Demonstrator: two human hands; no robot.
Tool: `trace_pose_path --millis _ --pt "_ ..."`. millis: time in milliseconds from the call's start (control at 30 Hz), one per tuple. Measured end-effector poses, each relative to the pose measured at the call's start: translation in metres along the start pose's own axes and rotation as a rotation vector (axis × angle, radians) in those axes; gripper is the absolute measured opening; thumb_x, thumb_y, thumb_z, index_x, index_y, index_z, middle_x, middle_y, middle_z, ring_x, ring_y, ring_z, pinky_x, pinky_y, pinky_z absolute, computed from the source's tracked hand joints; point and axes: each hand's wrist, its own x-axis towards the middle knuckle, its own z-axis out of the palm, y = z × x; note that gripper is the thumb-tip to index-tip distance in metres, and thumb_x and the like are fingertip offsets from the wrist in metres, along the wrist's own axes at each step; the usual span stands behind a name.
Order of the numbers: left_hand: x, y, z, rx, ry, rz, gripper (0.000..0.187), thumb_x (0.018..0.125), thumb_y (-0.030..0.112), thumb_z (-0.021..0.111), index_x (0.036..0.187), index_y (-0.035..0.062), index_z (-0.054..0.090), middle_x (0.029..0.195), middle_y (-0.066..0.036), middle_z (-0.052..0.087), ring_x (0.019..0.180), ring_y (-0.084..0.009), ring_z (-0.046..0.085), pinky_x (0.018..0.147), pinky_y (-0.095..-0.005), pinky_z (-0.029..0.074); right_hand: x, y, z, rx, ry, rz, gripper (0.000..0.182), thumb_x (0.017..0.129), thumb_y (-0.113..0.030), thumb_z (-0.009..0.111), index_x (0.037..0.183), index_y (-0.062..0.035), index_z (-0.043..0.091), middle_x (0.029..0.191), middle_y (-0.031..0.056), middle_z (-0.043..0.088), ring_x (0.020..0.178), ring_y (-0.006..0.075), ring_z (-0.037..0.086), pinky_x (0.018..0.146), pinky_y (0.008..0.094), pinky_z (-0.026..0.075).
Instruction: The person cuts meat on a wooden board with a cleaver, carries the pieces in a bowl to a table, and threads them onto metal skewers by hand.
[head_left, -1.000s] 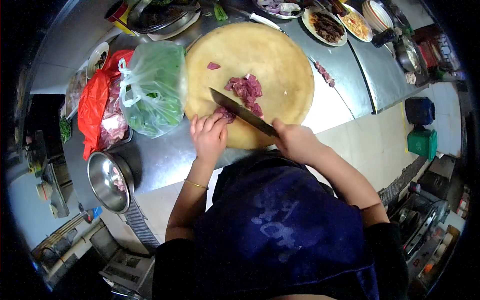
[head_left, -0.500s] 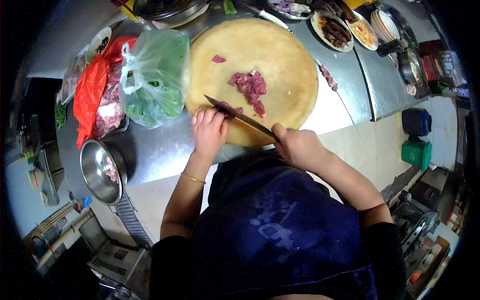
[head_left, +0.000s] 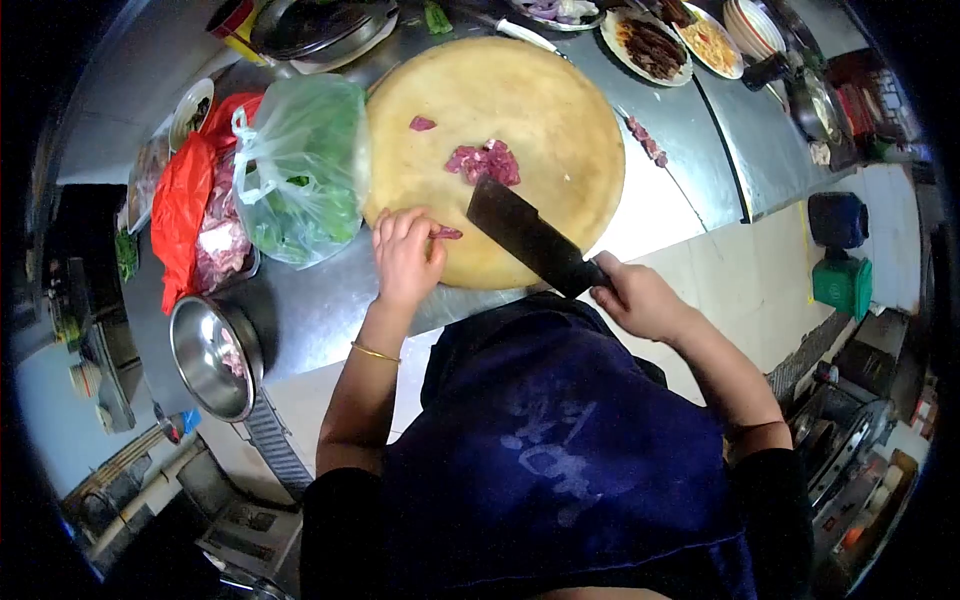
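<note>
My right hand [head_left: 640, 298] is wrapped round the handle of a dark cleaver [head_left: 525, 235]. The blade lies flat-side up over the round chopping board [head_left: 560, 110], its tip against a pile of red meat pieces [head_left: 487, 160]. At the board's lower left, my left hand [head_left: 408, 250] has its fingers closed on a thin strip of meat [head_left: 447, 233] that sticks out past the fingertips. One small meat piece [head_left: 422, 123] lies alone at the upper left of the board.
Left of the board are a clear bag of greens [head_left: 305, 170], a red bag [head_left: 183, 220] with meat, and a steel bowl [head_left: 190, 345]. A skewer of meat [head_left: 645, 140] lies to the right. Plates of food [head_left: 645, 48] and a white-handled knife [head_left: 525, 36] are behind.
The cleaver has moved away from my left hand to the right, its broad side now showing. Meat that lay below the pile is now gathered at it or hidden by the blade.
</note>
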Motion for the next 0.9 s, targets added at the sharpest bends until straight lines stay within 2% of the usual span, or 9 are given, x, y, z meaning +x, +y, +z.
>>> trace_pose_path --millis 100,200,433,633,733,800,900 --pt "-0.002 -0.001 0.003 0.002 -0.066 -0.047 0.018 0.071 0.012 0.071 0.086 0.0118 0.06 0.09 -0.006 0.061 0.096 -0.0281 0.056 0.103 -0.0486 0.037 0.003 -0.015 0.013 0.028 0.089 -0.024 0.026 0.088 -0.018 0.06 0.104 -0.0052 0.044 0.074 0.0225 0.062 0.074 0.0427 0.063 0.065 0.0509 0.051" --pt "-0.01 0.005 0.001 0.09 -0.076 -0.063 0.023 0.073 0.016 0.072 0.092 0.0101 0.06 0.089 -0.006 0.063 0.095 -0.0283 0.057 0.102 -0.0467 0.037 0.007 -0.033 0.018 0.044 0.109 -0.038 0.027 0.088 -0.018 0.061 0.104 -0.0052 0.044 0.074 0.0217 0.062 0.073 0.042 0.064 0.063 0.0504 0.051" --pt "-0.023 0.015 -0.002 0.093 0.052 -0.057 0.019 0.071 0.018 0.073 0.086 0.0118 0.063 0.087 -0.005 0.061 0.092 -0.027 0.055 0.098 -0.045 0.039 -0.002 -0.044 0.019 -0.091 0.089 -0.159 0.032 0.087 -0.018 0.063 0.108 -0.0045 0.043 0.074 0.0182 0.064 0.069 0.0399 0.065 0.059 0.0484 0.052" --pt "-0.022 0.015 0.0 0.061 0.06 -0.056 0.016 0.071 0.015 0.072 0.084 0.0116 0.062 0.086 -0.004 0.061 0.09 -0.0267 0.055 0.094 -0.0432 0.04 0.019 -0.054 0.027 -0.075 -0.016 -0.108 0.032 0.088 -0.018 0.06 0.108 -0.0004 0.043 0.074 0.0215 0.064 0.072 0.0431 0.064 0.063 0.0513 0.052" --pt "-0.022 0.016 0.004 0.026 0.075 -0.02 0.016 0.071 0.014 0.072 0.083 0.0113 0.062 0.085 -0.004 0.061 0.088 -0.0263 0.056 0.089 -0.0414 0.04 0.058 -0.06 0.041 -0.025 0.052 -0.108 0.031 0.088 -0.019 0.059 0.107 0.0006 0.044 0.075 0.0233 0.064 0.073 0.0448 0.064 0.065 0.0522 0.051" --pt "-0.021 0.015 0.0 0.039 0.073 -0.012 0.016 0.07 0.014 0.073 0.082 0.0118 0.062 0.084 -0.004 0.061 0.086 -0.0258 0.056 0.089 -0.0411 0.041 0.055 -0.063 0.037 -0.002 0.037 -0.095 0.03 0.089 -0.019 0.059 0.107 0.0006 0.045 0.076 0.0244 0.064 0.076 0.0446 0.064 0.067 0.052 0.051" --pt "-0.017 0.008 -0.002 0.062 0.017 -0.086 0.012 0.076 0.015 0.07 0.086 0.0118 0.064 0.089 -0.005 0.063 0.09 -0.0266 0.057 0.093 -0.0439 0.04 0.032 -0.048 0.024 0.087 -0.014 -0.06 0.028 0.089 -0.019 0.059 0.106 0.0001 0.046 0.079 0.0252 0.064 0.079 0.044 0.064 0.071 0.0508 0.051"
